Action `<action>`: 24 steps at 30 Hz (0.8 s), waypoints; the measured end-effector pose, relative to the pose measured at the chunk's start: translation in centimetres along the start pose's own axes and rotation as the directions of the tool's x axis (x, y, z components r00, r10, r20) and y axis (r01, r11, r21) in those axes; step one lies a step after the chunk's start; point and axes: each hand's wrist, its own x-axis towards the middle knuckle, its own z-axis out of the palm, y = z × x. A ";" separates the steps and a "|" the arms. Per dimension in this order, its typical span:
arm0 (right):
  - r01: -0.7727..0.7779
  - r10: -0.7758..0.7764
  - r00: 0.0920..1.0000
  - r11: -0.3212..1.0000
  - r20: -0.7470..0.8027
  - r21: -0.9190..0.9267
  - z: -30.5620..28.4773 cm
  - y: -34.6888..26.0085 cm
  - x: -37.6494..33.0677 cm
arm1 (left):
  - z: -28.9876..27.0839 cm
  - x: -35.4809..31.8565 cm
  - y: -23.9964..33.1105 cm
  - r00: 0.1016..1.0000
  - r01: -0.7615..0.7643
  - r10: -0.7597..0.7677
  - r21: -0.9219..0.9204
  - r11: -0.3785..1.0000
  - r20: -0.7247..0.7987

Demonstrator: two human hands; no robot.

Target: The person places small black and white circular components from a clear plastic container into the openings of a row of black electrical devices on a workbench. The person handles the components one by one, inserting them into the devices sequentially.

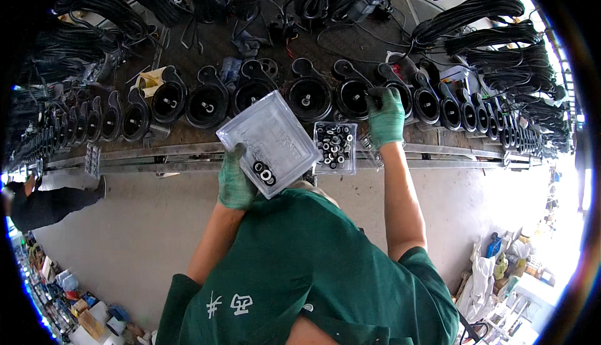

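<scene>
Meanwhile, the green-gloved left hand point(235, 181) grips a clear square plastic tray point(269, 142) holding small black-and-silver washers point(264, 173), while the green-gloved right hand point(384, 115) pinches closed at a round black housing point(354, 96).

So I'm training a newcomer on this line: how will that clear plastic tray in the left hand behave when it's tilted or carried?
The clear tray looks thin, so probably light and slightly flexible. The left hand pinches one corner, so it may sag or twist. The few washers lie at its low corner; they would likely slide.

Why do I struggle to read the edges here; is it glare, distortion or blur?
Head view: fisheye bends the metal rail and leaves black corners; daylight blows out the right rim; the centre, with the left hand on the clear tray and the right hand, looks sharp.
</scene>
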 end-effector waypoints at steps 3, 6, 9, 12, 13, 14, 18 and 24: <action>0.238 -0.235 0.971 0.964 0.043 -0.116 1.6 2.8 0.8 | 0.7 -0.4 -0.6 1.000 -0.022 0.021 -0.007 1.000 -0.014; 0.316 -0.300 0.946 0.936 0.122 -0.152 2.4 3.4 0.8 | 0.9 -0.6 -0.6 0.998 -0.035 0.033 -0.039 0.999 -0.044; 0.350 -0.326 0.931 0.925 0.165 -0.145 2.2 3.5 0.6 | 1.1 -0.8 -0.6 0.996 -0.042 0.039 -0.042 0.998 -0.086; 0.349 -0.323 0.925 0.930 0.200 -0.111 1.8 4.0 0.7 | 1.5 -0.8 -0.5 0.992 -0.020 0.015 -0.042 0.999 -0.123; 0.344 -0.318 0.924 0.934 0.213 -0.099 1.6 4.2 0.7 | 1.2 -0.5 -0.7 0.994 -0.024 0.019 -0.050 0.998 -0.108; 0.336 -0.313 0.929 0.937 0.197 -0.096 1.4 4.3 0.8 | 1.2 -0.1 -0.8 0.996 -0.032 0.027 -0.058 0.998 -0.089; 0.191 -0.196 0.979 0.977 -0.051 -0.097 -1.2 5.0 2.2 | 1.9 0.0 -1.3 0.993 -0.082 0.084 0.025 0.996 -0.088; -0.059 0.065 0.995 0.995 -0.075 0.083 -4.7 11.7 3.4 | 1.6 0.7 -1.9 0.995 -0.073 0.073 0.003 0.997 -0.071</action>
